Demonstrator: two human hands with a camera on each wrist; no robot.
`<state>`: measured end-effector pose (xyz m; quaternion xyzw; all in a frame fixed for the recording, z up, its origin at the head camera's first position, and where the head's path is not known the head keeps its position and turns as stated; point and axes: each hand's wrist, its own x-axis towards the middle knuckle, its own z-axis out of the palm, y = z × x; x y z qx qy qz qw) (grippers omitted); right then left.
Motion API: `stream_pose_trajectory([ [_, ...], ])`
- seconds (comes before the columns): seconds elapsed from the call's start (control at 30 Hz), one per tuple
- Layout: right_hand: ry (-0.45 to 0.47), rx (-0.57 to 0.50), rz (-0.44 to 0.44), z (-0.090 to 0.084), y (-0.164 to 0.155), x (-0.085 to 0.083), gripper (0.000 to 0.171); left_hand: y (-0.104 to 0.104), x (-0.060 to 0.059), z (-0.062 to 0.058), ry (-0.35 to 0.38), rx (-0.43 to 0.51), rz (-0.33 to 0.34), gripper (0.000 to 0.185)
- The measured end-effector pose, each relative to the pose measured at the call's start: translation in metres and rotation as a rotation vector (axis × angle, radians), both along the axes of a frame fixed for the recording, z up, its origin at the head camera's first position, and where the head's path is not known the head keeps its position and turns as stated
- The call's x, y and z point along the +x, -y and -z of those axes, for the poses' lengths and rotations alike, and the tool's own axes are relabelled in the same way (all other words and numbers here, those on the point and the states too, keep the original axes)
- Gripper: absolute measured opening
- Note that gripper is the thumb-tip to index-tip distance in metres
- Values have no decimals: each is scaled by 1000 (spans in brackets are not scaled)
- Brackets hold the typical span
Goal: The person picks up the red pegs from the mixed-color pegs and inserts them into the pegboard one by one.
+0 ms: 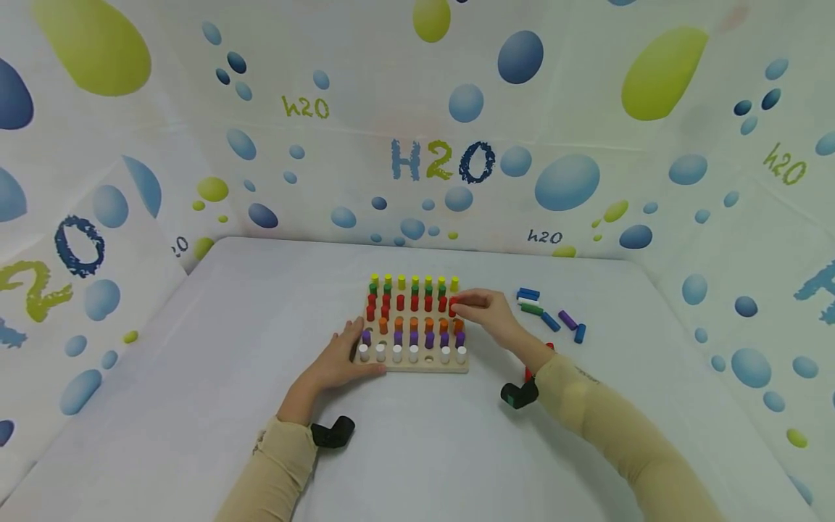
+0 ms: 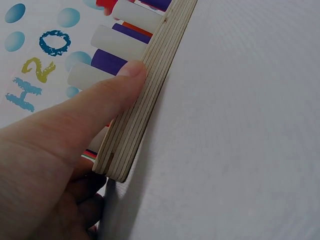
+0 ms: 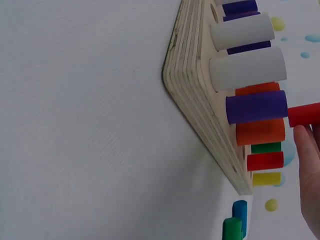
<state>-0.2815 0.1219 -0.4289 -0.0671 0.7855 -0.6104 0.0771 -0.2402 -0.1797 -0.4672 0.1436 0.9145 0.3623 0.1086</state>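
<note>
A wooden pegboard (image 1: 424, 366) lies mid-table with rows of yellow, green, red, orange, purple and white pegs. My left hand (image 1: 352, 346) rests against its front left corner. In the left wrist view the thumb (image 2: 127, 75) lies straight along the board's layered edge (image 2: 145, 105), beside the white pegs (image 2: 87, 76). My right hand (image 1: 464, 306) is at the right end of the red row and pinches a red peg (image 1: 453, 303). In the right wrist view this red peg (image 3: 303, 115) is held above the board (image 3: 200, 95), over the purple and orange pegs.
Several loose pegs lie on the table right of the board: blue (image 1: 528, 294), green (image 1: 531, 309), purple (image 1: 567, 320), another blue (image 1: 580, 333), and a red one (image 1: 550, 347) by my right wrist. One hole in the white row (image 1: 429, 357) is bare. Patterned walls enclose the table.
</note>
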Motion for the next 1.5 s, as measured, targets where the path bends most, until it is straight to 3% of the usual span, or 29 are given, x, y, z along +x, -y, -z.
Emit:
stream_pose_trajectory([
  [0.63, -46, -3, -33, 6, 64, -20, 27, -1, 2, -3, 28, 5, -6, 110],
  [0.87, -76, 52, -27, 5, 80, -23, 25, 0, 3, -3, 30, 4, -10, 109],
  [1.5, -122, 188, -93, 11, 91, -30, 16, 0, 2, -3, 37, 8, -13, 110],
])
